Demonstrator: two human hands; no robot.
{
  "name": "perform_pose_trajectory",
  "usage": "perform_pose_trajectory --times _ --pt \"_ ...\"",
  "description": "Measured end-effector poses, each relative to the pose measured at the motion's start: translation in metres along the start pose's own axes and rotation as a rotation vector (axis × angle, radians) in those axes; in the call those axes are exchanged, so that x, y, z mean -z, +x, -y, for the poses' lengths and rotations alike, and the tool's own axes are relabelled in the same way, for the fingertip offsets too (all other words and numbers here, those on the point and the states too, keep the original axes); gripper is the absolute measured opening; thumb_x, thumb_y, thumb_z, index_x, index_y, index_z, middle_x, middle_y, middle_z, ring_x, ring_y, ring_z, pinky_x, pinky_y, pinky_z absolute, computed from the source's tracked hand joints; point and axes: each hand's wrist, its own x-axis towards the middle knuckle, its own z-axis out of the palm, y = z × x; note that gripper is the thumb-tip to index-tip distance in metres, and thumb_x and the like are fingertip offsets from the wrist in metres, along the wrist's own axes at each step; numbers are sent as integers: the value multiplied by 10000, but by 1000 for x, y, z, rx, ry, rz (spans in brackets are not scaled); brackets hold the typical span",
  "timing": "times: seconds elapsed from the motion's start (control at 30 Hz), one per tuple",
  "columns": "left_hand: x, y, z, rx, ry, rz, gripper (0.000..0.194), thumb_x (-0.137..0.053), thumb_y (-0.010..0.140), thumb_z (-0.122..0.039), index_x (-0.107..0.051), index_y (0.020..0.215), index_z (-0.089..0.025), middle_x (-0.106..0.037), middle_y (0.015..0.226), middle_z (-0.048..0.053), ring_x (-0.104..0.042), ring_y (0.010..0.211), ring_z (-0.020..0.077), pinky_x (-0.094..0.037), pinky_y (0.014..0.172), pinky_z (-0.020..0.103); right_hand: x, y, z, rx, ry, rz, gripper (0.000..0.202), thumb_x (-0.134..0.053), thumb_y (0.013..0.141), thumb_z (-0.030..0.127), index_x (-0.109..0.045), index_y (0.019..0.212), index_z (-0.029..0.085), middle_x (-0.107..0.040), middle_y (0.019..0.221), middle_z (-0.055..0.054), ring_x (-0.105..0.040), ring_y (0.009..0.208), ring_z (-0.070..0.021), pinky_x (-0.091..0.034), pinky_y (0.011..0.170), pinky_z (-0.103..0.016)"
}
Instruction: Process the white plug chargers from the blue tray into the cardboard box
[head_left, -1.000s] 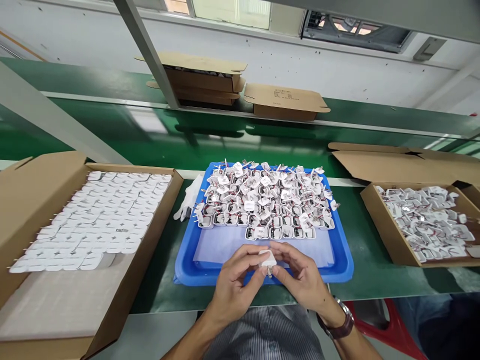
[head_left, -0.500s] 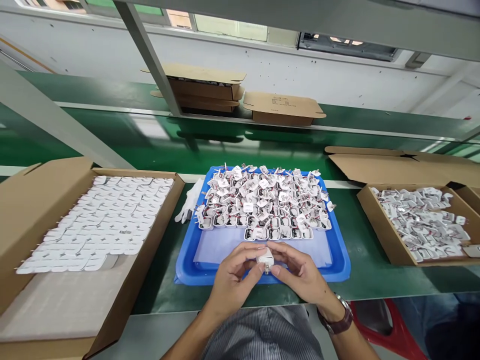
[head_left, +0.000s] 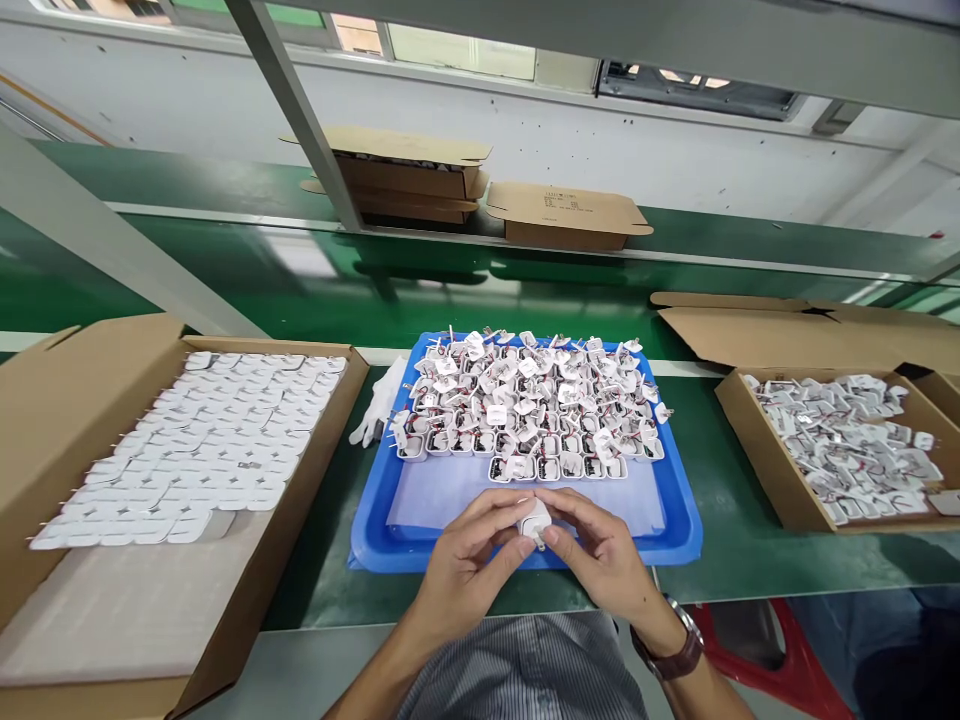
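Observation:
Between my two hands is a small white plug adapter, its metal prongs pointing down toward me. My left hand grips it with thumb and fingertips from the left. On the other side, the thumb and fingers of my right hand close on it too. Both hands are over the front rim of a blue tray. Behind them in the tray stand rows of open white adapter housings, with red wires and loose pronged covers on top.
At left, an open cardboard box holds rows of white adapters. Another cardboard box at right contains jumbled adapter parts. A white glove lies beside the tray. Closed cartons sit on the back shelf; a red stool is below right.
The adapter has turned slightly in my fingers, its prongs now tipping a little more to the right. Both hands keep their hold in nearly the same place.

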Motion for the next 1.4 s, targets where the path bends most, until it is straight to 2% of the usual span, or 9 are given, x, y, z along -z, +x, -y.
perform_pose_trajectory --times 0.2,0.33,0.67,0.77,0.93,1.03,1.2,1.3,1.4 --pt "-3 1 -1 -55 79 -12 369 -663 985 -142 -762 1264 -363 -710 1226 68 -719 1110 200 -624 902 282 0 -3 -6 14 -38 -8 390 -666 1013 281 -665 1391 372 -699 1351 -60 -669 1269 -229 -545 1102 -403" --pt "-4 2 -2 -62 121 -32 340 -664 984 -139 -770 1235 -342 -722 1205 65 -728 1082 192 -624 885 271 3 -3 -8 -10 10 22 445 -662 1015 259 -626 1428 420 -673 1406 -33 -658 1297 -205 -536 1124 -378" --pt "-4 1 -1 -80 137 6 346 -659 982 -123 -773 1240 -325 -706 1180 73 -726 1065 212 -623 931 371 4 1 1 -70 143 69 362 -693 999 260 -700 1337 391 -714 1318 -36 -709 1221 -214 -595 1036 -368" --pt "-3 1 -1 -98 132 10 354 -664 980 -116 -773 1241 -328 -708 1172 70 -726 1055 208 -619 927 363 5 3 1 -74 134 55 339 -710 988 267 -718 1309 376 -737 1267 -34 -735 1143 -200 -616 987 -355" --pt "-2 1 2 -79 86 9 334 -669 992 -147 -772 1241 -345 -695 1208 73 -723 1083 216 -618 933 364 5 3 -2 -110 147 39 402 -731 978 297 -667 1362 396 -768 1294 -13 -718 1222 -198 -572 1082 -380" --pt "-2 1 3 -71 71 0 309 -652 1009 -164 -772 1233 -338 -692 1227 80 -723 1106 222 -619 942 372 4 1 -5 -91 141 29 442 -739 972 312 -640 1395 389 -776 1284 -17 -724 1211 -198 -581 1070 -383" --pt "-5 1 3 -85 131 -28 269 -621 1026 -177 -769 1215 -297 -714 1241 95 -716 1164 247 -621 948 382 1 1 -7 -68 115 -14 464 -740 970 322 -628 1419 348 -786 1267 -37 -740 1190 -203 -592 1067 -388" --pt "-7 0 4 -82 175 -57 252 -606 1031 -186 -773 1198 -273 -727 1223 99 -722 1150 252 -626 941 386 0 1 -5 -61 99 -29 448 -733 972 330 -641 1410 334 -800 1232 -42 -764 1136 -208 -629 1011 -387" --pt "-9 0 5 -84 189 -86 244 -610 1027 -187 -775 1188 -266 -728 1217 98 -725 1137 247 -635 919 374 -1 1 -5 -57 95 -31 438 -723 978 325 -644 1408 343 -792 1266 -41 -759 1157 -213 -628 1025 -410"
